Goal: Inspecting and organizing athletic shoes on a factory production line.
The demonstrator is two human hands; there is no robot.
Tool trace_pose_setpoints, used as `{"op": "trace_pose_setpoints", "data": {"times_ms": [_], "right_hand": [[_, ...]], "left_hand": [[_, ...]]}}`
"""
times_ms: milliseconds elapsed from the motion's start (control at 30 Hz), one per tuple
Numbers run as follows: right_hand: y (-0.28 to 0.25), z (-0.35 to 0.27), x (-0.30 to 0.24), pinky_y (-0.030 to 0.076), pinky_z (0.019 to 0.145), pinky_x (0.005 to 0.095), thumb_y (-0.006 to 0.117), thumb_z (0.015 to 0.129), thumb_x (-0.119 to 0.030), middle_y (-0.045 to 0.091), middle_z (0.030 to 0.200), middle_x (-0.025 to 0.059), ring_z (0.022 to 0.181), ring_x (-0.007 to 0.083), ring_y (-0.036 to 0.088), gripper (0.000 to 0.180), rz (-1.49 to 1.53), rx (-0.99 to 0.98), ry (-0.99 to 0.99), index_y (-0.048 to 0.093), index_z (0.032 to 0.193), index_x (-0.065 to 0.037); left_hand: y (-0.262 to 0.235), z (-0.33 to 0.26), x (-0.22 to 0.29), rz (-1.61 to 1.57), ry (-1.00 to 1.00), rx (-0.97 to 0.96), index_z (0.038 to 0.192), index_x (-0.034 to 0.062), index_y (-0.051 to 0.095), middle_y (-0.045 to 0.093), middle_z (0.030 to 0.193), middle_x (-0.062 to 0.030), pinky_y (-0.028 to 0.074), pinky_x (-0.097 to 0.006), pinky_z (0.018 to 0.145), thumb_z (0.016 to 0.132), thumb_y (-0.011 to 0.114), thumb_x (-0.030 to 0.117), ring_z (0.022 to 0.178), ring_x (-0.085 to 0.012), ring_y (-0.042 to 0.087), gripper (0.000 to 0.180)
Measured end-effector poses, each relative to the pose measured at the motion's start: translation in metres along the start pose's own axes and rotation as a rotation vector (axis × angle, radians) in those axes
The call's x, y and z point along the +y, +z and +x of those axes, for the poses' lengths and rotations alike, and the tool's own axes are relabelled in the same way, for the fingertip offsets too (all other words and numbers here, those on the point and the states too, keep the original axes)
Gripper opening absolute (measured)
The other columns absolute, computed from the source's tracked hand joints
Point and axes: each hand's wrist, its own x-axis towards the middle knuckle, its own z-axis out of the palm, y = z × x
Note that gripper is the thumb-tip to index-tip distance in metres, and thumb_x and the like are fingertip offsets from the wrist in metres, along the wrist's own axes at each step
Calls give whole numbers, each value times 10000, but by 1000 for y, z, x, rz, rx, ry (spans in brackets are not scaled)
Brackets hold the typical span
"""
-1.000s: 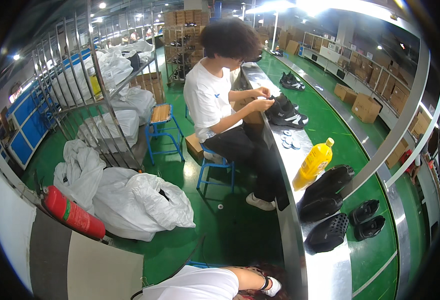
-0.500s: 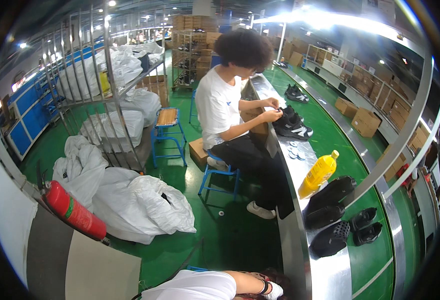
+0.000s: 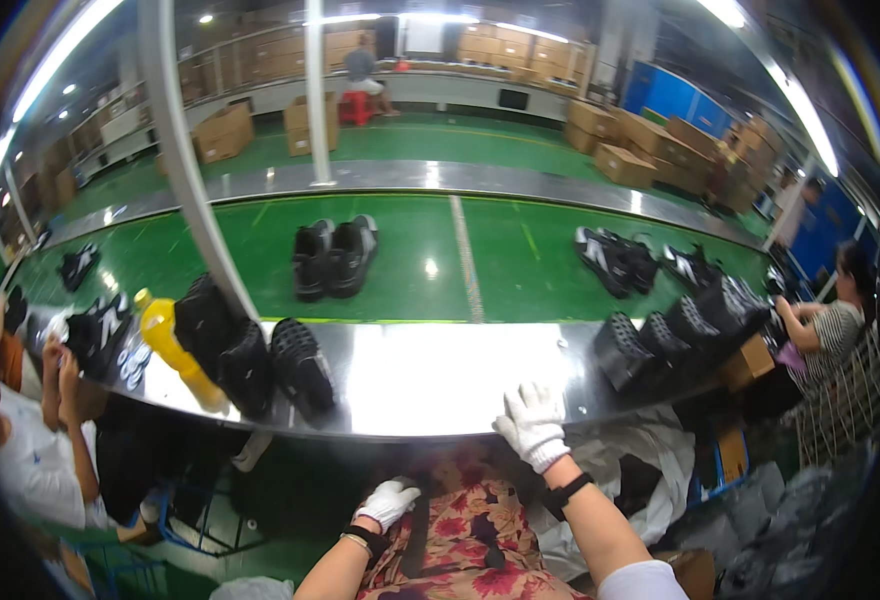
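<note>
My right hand (image 3: 533, 425), in a white knitted glove, lies on the near edge of the metal bench (image 3: 420, 375), palm down with its fingers spread and nothing held. In a matching white glove, my left hand (image 3: 388, 503) rests loosely on the floral cloth (image 3: 460, 515) over my lap, fingers slightly bent and no object visible in it. Black shoes (image 3: 302, 365) stand on the bench to the left. More black shoes (image 3: 625, 350) line up to the right of my right hand. A black pair (image 3: 335, 258) sits on the green surface beyond the bench.
A yellow bottle (image 3: 175, 345) leans by the left shoes, near a metal post (image 3: 185, 150). One person (image 3: 35, 450) sits at left handling something small; another (image 3: 828, 330) works at right. White plastic sacks (image 3: 630, 480) lie below the bench. Cartons (image 3: 650, 145) stand across the aisle.
My view has swung from the seated person and sacks on the left to the bench in front of me. Both my gloved hands are now in sight.
</note>
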Motion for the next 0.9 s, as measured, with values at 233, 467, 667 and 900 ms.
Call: {"op": "trace_pose_setpoints", "data": {"times_ms": [233, 467, 667, 900], "right_hand": [[7, -10, 10, 377, 1097, 546, 733, 782, -393, 575, 1285, 237, 1238, 421, 523, 517, -40, 22, 59, 634, 1179, -77], [4, -8, 9, 414, 1055, 512, 736, 767, -342, 570, 1244, 207, 1188, 394, 544, 481, -25, 72, 25, 601, 1147, -80], [15, -11, 6, 413, 1060, 522, 717, 805, -375, 572, 1289, 240, 1226, 419, 537, 549, 9, 45, 20, 609, 1246, -66], [2, -9, 12, 439, 1025, 487, 731, 783, -344, 585, 1217, 224, 1182, 394, 545, 514, 52, 42, 50, 608, 1187, -51]], "left_hand": [[6, 12, -9, -65, 22, 24, 1132, 9, 695, 727, 899, -135, 545, -334, 744, 929, 621, 293, 769, -220, 702, 357], [6, 13, -12, 17, 276, 289, 1018, 53, 728, 721, 976, -183, 531, -437, 857, 918, 636, 304, 948, -364, 680, 285], [-3, 6, -1, 33, 564, 422, 948, 29, 722, 718, 906, -153, 545, -412, 815, 889, 671, 170, 887, -328, 691, 162], [-9, -14, 71, 99, 954, 531, 976, -7, 691, 671, 820, -116, 533, -331, 706, 904, 648, 64, 744, -215, 659, 110]]}}
